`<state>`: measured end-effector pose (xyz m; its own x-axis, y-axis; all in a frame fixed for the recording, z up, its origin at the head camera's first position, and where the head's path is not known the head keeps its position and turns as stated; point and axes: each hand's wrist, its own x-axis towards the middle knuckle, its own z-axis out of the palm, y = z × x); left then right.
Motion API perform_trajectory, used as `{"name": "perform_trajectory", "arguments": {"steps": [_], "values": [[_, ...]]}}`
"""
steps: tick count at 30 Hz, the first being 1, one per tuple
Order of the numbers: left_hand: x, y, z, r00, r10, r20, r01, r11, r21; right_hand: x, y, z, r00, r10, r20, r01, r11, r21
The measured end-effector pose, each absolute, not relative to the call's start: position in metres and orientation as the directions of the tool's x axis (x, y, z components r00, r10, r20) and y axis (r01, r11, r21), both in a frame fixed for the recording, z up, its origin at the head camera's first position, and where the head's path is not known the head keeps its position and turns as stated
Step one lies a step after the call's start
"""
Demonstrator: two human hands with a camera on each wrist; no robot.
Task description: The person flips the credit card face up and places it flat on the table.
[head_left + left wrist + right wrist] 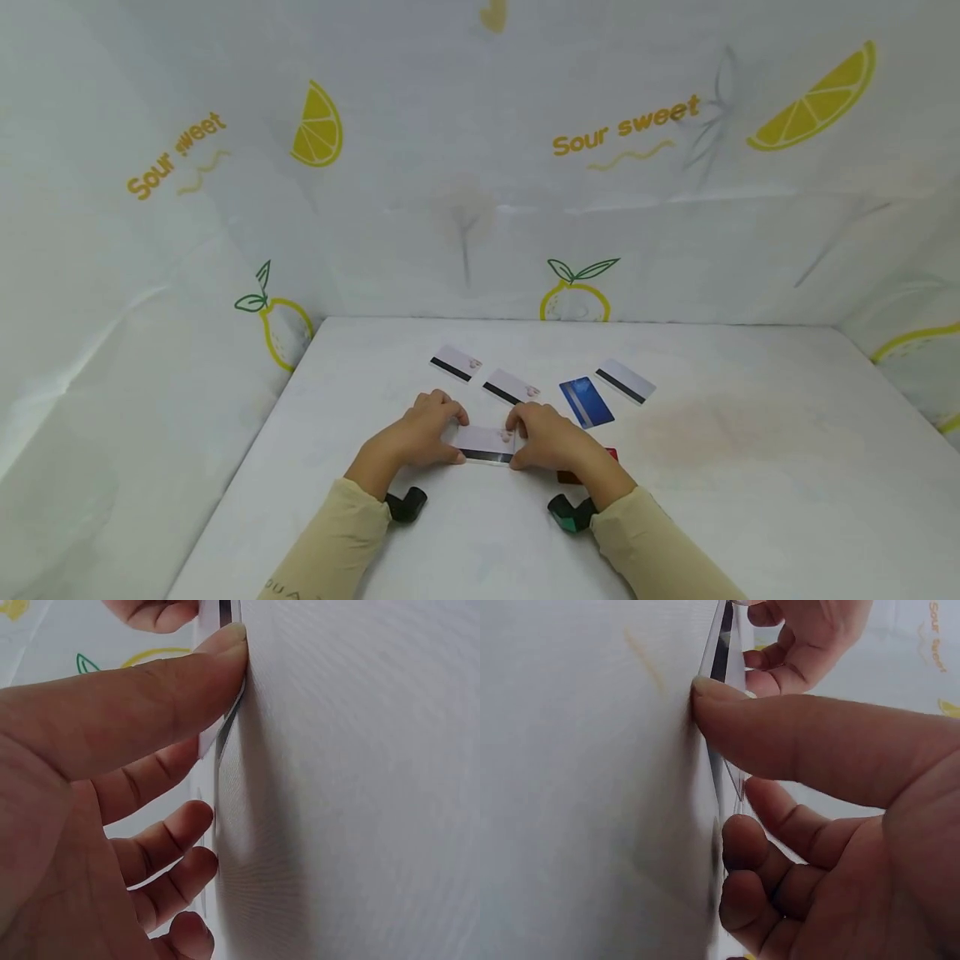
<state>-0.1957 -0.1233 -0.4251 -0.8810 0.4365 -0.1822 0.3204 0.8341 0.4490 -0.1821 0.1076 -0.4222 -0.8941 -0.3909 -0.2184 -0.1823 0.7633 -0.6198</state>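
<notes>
A white card with a black magnetic stripe [486, 438] lies low over the tabletop between both hands. My left hand [426, 433] pinches its left end, thumb at the near corner and forefinger at the far one. At the opposite end, my right hand [551, 437] holds it the same way. Clear plastic [739, 784] shows along the card's edge in the right wrist view. In the left wrist view the thumb [150, 697] presses over the card's corner, and the remaining fingers curl loosely near the table.
Two white striped cards [455, 364] [512, 386] lie just beyond the hands. Farther right are a blue card [587, 402] and another white card [626, 382]. My right wrist partly covers a red card [568, 477]. White cloth with lemon prints [465, 167] rises behind the table.
</notes>
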Motion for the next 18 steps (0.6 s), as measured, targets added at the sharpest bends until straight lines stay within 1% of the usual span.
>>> {"name": "perform_trajectory", "arguments": {"steps": [6, 12, 16, 18], "values": [[-0.196, -0.125, -0.424, -0.888, 0.434, -0.153, 0.317, 0.817, 0.481, -0.179, 0.104, -0.423, -0.884, -0.434, -0.175, -0.259, 0.766, -0.589], [-0.198, -0.127, -0.427, -0.879, 0.456, -0.137, 0.345, 0.809, 0.477, -0.176, 0.098, -0.42, -0.887, -0.444, -0.127, -0.335, 0.808, -0.485], [-0.2, -0.128, -0.43, -0.869, 0.478, -0.129, 0.361, 0.789, 0.497, -0.173, 0.098, -0.418, -0.887, -0.454, -0.088, -0.386, 0.832, -0.399], [-0.2, -0.129, -0.431, -0.859, 0.497, -0.122, 0.376, 0.775, 0.508, -0.173, 0.1, -0.418, -0.889, -0.452, -0.078, -0.393, 0.839, -0.376]]}}
